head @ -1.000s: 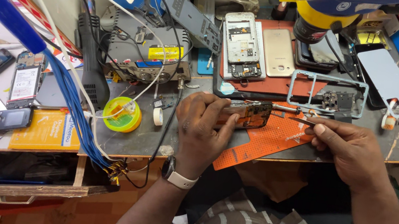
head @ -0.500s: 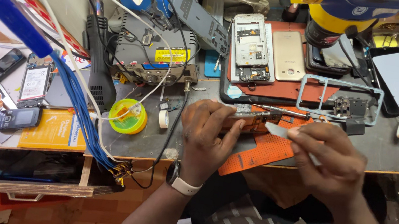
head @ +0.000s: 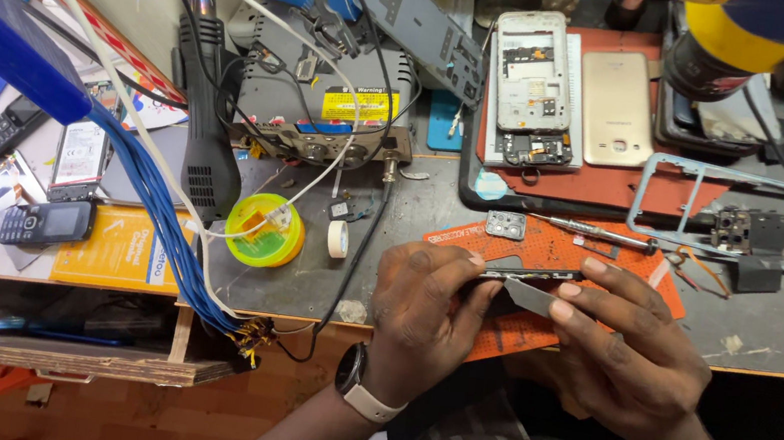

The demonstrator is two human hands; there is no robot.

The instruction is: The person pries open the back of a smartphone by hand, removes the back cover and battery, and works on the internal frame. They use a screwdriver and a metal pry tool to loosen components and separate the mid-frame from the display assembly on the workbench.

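Prying phone (head: 531, 272) edge w/ pick (head: 530, 296)

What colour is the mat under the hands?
Orange, with a grid of small holes; the work mat shows best in the head view.

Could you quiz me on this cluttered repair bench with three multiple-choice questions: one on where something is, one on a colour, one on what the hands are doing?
1. Where is the gold phone back?
A. In the drawer
B. On the red mat, right of the opened white phone
C. In the left hand

2. What colour is the solder spool?
A. Yellow-green
B. Black
C. White

3. What is the left hand doing?
A. Resting flat on the bench
B. Holding a screwdriver
C. Gripping a thin dark phone part with the right hand

Answers: 1 B, it lies on the mat beside the open phone. 2 A, its rim is bright yellow-green. 3 C, both hands' fingers pinch the part over the orange mat.
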